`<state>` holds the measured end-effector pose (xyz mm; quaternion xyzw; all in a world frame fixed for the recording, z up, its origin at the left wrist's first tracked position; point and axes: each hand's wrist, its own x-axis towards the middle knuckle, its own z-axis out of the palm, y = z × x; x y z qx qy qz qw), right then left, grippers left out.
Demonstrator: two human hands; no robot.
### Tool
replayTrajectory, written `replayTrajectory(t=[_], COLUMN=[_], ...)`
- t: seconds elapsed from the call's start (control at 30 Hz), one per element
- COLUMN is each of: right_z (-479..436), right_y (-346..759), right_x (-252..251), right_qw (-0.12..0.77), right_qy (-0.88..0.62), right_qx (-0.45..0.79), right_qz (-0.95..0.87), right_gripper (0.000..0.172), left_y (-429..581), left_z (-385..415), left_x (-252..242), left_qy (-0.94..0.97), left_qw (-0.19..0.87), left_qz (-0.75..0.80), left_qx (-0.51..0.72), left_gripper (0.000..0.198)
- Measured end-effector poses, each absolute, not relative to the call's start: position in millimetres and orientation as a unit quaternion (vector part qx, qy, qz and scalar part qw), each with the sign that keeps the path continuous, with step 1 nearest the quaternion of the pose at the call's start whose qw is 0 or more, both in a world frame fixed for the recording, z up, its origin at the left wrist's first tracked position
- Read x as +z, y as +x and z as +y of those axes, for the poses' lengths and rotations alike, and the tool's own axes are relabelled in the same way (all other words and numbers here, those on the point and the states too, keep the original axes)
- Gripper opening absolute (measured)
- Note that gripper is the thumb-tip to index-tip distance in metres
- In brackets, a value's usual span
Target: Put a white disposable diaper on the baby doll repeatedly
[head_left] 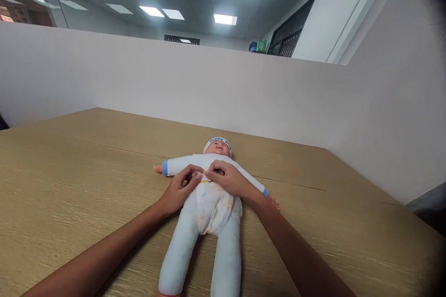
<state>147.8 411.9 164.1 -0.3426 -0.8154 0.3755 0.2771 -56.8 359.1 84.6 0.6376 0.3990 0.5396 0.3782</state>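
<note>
A baby doll (219, 160) in a white outfit with blue cuffs lies on its back, arms spread, its head away from me. Around its hips is a printed diaper (211, 206) with a yellow line down the front. At the diaper's upper edge, my left hand (183, 185) pinches with thumb and forefinger. Close beside it, my right hand (226, 177) is bent over the same waist edge with its fingers closed. Both sets of fingertips nearly meet at the doll's belly, and they partly cover the diaper's waistband.
The doll lies on a wide wood-grain table (104, 162) with a thin seam across it. A low white partition (174, 83) rises behind the table, and a white wall (383, 116) stands at the right. Beyond the partition is a green package (261, 46).
</note>
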Motion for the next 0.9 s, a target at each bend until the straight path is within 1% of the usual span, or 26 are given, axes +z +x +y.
replayTrajectory(t=[0.2, 0.43, 0.67, 0.8, 0.9], right_z=[411.7, 404.7, 402.3, 401.2, 401.1], right_y=[149.3, 148.1, 150.1, 151.7, 152.8], right_x=[163.7, 165.6, 166.5, 166.9, 165.9], right_qw=[0.276, 0.285, 0.298, 0.3, 0.297], right_qy=[-0.333, -0.342, -0.346, -0.33, -0.333], right_qx=[0.351, 0.289, 0.319, 0.315, 0.299], right_qz=[-0.83, -0.848, -0.83, -0.838, -0.843], right_gripper=[0.033, 0.026, 0.027, 0.021, 0.015], left_y=[-56.5, -56.2, -57.3, -55.6, -55.5], left_z=[357.4, 357.3, 356.9, 354.4, 353.1], left_x=[87.1, 89.7, 90.0, 93.0, 93.0], left_qy=[0.642, 0.644, 0.645, 0.647, 0.66], left_qw=[0.374, 0.363, 0.364, 0.346, 0.299], left_qz=[0.401, 0.41, 0.405, 0.403, 0.398], left_qx=[0.536, 0.533, 0.536, 0.546, 0.563], left_gripper=[0.041, 0.044, 0.04, 0.036, 0.029])
